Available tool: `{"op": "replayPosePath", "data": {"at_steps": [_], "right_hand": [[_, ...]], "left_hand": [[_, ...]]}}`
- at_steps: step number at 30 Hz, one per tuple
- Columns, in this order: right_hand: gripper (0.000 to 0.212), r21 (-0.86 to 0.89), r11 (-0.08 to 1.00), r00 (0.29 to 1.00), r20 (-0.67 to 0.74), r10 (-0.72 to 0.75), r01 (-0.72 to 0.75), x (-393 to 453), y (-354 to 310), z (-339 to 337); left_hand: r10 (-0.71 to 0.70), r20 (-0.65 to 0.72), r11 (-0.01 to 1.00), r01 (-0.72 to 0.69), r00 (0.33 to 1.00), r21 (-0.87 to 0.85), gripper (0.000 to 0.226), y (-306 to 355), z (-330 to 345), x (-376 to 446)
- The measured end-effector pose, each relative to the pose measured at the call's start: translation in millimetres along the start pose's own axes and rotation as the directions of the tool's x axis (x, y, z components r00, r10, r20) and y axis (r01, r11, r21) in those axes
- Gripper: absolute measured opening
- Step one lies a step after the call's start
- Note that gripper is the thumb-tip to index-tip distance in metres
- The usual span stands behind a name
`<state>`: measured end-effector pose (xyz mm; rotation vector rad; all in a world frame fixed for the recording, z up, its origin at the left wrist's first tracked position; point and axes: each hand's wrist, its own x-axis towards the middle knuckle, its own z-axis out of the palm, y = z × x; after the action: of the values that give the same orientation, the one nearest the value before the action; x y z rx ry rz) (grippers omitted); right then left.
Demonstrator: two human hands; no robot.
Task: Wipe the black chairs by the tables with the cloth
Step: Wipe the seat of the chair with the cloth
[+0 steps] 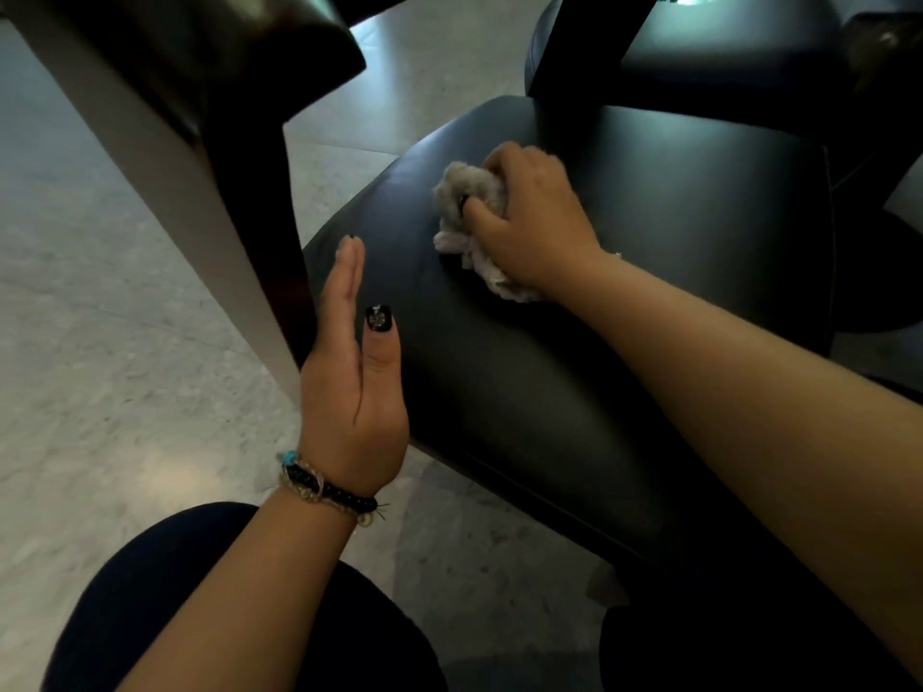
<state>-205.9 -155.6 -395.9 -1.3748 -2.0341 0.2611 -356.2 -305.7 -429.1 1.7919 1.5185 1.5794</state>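
A black padded chair seat (624, 302) fills the middle of the head view. My right hand (529, 217) is closed on a crumpled grey-white cloth (462, 202) and presses it onto the far left part of the seat. My left hand (357, 382) is held edge-on with straight fingers at the seat's left edge, beside a table leg, and holds nothing. It wears beaded bracelets at the wrist. A second black chair seat (724, 57) stands behind, at the upper right.
A pale table leg (165, 192) with a dark underside slants from the upper left down to my left hand. A black post (584, 47) rises at the back of the seat. Grey speckled floor (100, 392) lies to the left. My dark-clothed knees (175, 616) are at the bottom.
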Motion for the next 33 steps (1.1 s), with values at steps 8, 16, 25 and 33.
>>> {"op": "replayPosePath", "data": {"at_steps": [8,16,25,33], "right_hand": [[0.043,0.059,0.976,0.925,0.312,-0.216,0.208,-2.9,2.2,-29.6],[0.043,0.141,0.942,0.83,0.446,-0.336,0.306,-39.4,-46.9,-10.6],[0.047,0.425,0.87,0.72,0.519,-0.462,0.252,-136.8,-16.6,-101.2],[0.05,0.13,0.974,0.816,0.532,-0.225,0.184,-59.7,-23.6,-47.4]], "left_hand": [[-0.008,0.049,0.999,0.007,0.999,0.035,0.054,-0.3,-5.5,-8.1],[0.102,-0.011,0.995,-0.102,0.995,0.009,0.062,-4.2,-0.4,-0.8],[0.183,-0.02,0.983,-0.183,0.983,0.022,0.051,-13.9,7.6,16.3],[0.078,-0.042,0.997,-0.079,0.996,-0.023,0.056,-10.3,15.3,26.4]]}}
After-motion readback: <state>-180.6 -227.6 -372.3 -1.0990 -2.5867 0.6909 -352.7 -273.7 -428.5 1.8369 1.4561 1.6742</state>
